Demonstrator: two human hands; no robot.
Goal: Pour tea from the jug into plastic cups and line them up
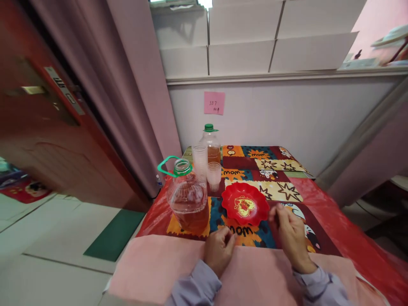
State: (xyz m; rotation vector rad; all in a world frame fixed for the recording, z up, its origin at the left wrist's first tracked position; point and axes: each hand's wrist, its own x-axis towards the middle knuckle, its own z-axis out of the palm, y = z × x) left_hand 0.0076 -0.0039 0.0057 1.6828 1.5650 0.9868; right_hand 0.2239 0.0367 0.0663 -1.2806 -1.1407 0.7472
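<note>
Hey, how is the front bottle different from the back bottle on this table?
The front bottle has no cap on its mouth; the back bottle wears a green cap. The front bottle's green handle sticks out to the side, and the front bottle shows more fully, while stacked cups partly hide the back bottle. Both are clear and hold amber-brown liquid.

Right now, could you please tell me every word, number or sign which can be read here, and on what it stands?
"357": handwritten on the pink note on the wall; the smaller writing below it is not clear.
"WOW": printed on the patterned mats, in three places.
Label strip on the door: too blurred to read.
Red dish: no readable word in its yellow print.
</note>
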